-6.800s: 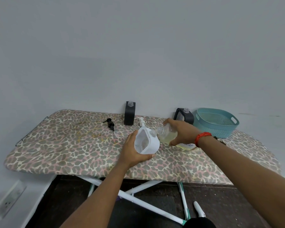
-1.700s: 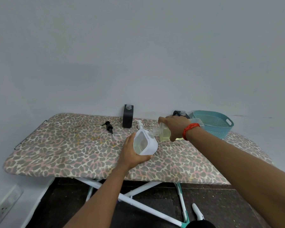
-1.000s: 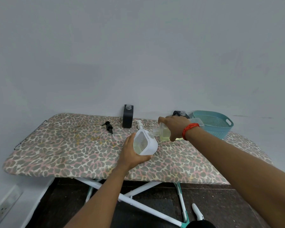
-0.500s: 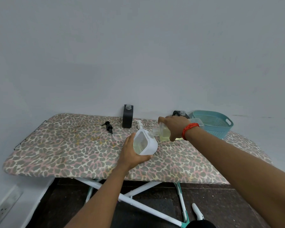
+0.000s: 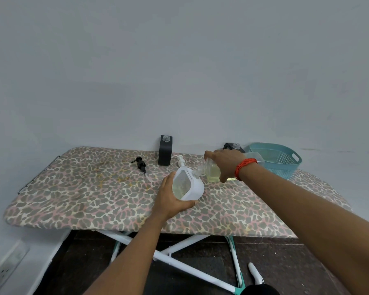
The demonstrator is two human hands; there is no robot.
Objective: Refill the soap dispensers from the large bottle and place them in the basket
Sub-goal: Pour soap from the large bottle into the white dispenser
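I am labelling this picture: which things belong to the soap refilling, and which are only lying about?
For the job: large bottle, white dispenser, middle black dispenser, second black dispenser beside the basket, black pump, white pump.
Lying about: wall socket, white object on the floor.

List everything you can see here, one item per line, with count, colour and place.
ironing board: 1, leopard-print cover, centre
white dispenser: 1, white, tilted, in left hand
large bottle: 1, clear with yellowish liquid, tipped, neck at the white dispenser's opening
upright black dispenser: 1, black, back centre, neck open
second black dispenser: 1, black, back, beside basket
black pump: 1, black, lying on board
white pump: 1, white, behind white dispenser
basket: 1, teal, board's right end
wall socket: 1, white, lower left
wristband: 1, red, right wrist
left hand: holds white dispenser
right hand: grips large bottle
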